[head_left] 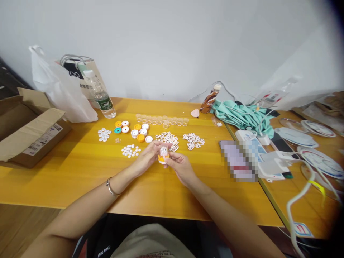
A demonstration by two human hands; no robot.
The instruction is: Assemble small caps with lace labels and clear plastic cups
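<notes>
Both hands meet over table (80, 172): left hand (147, 157) and right hand (180, 165) pinch orange cap (163, 157), white insert seated on top; judged assembly step, next needs firm press

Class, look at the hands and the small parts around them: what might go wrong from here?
1. Both hands, left hand and right hand, pinch the small orange-and-white piece above the table; it may slip.
2. A forearm could sweep the white button pile and scatter it.

Both hands, left hand (147, 154) and right hand (180, 165), pinch a small orange-and-white cap (163, 154) above the yellow table (80, 172).
</notes>
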